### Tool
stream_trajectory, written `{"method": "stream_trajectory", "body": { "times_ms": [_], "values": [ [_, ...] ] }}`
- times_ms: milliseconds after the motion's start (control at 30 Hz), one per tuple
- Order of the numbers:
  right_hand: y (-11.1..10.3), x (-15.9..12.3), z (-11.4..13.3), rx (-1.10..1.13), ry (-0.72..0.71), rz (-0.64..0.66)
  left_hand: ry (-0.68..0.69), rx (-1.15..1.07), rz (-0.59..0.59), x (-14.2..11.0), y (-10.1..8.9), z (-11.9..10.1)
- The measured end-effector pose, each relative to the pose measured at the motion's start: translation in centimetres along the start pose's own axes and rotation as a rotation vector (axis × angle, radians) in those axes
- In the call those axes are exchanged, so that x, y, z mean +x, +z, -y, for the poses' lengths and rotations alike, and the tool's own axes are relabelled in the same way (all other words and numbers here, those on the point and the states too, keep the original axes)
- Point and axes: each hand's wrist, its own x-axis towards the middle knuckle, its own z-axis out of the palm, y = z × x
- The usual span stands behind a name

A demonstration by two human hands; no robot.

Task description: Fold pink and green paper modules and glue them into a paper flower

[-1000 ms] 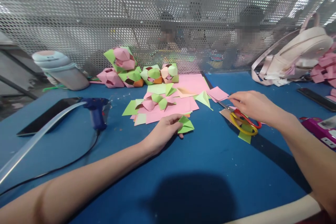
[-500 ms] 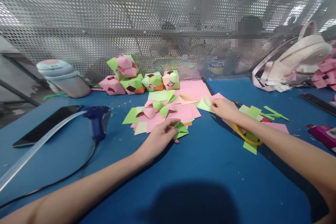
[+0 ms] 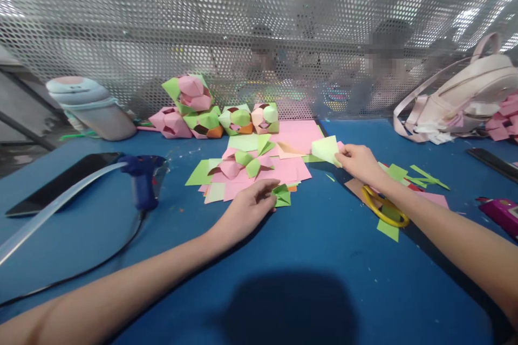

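Observation:
My left hand (image 3: 251,204) rests low over the table, its thumb and fingers closed at the edge of a small folded green paper piece (image 3: 283,195). Between the fingertips of my right hand (image 3: 358,161) is a sheet of pale green paper (image 3: 324,148), raised a little above the table. In front of both hands lies a pile of pink and green paper (image 3: 283,168), with curved folded petals (image 3: 245,161) on top. A yellow ring (image 3: 382,211) shows below my right forearm; whether it is worn or lying there I cannot tell.
Folded paper balls (image 3: 202,118) stand at the back. To the left are a blue glue gun (image 3: 143,180) with its cord, a black tablet (image 3: 60,186) and a cup (image 3: 95,113). Green paper strips (image 3: 423,177), a bag (image 3: 465,89) and a purple object (image 3: 499,215) sit right.
The pale green paper in my right hand has been lifted and turned flatter to view, and that hand has shifted slightly right. My left hand stays by the folded green piece.

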Motion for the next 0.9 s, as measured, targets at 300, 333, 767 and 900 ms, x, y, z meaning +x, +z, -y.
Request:
{"method": "stream_trajectory", "body": {
  "times_ms": [300, 333, 767, 900],
  "values": [
    [-0.1, 1.1, -0.6, 0.118, 0.008, 0.09, 0.016, -0.007, 0.023, 0.1, 0.0, 0.4],
    [-0.6, 1.1, -0.9, 0.095, 0.009, 0.085, 0.016, -0.007, 0.028, 0.1, 0.0, 0.4],
    [-1.0, 2.4, -3.8, -0.31, -0.108, 0.295, -0.009, 0.07, 0.014, 0.1, 0.1, -0.6],
    [-1.1, 2.7, -3.8, -0.317, -0.124, 0.313, -0.015, 0.06, 0.012, 0.0, 0.1, -0.7]
  ]
}}
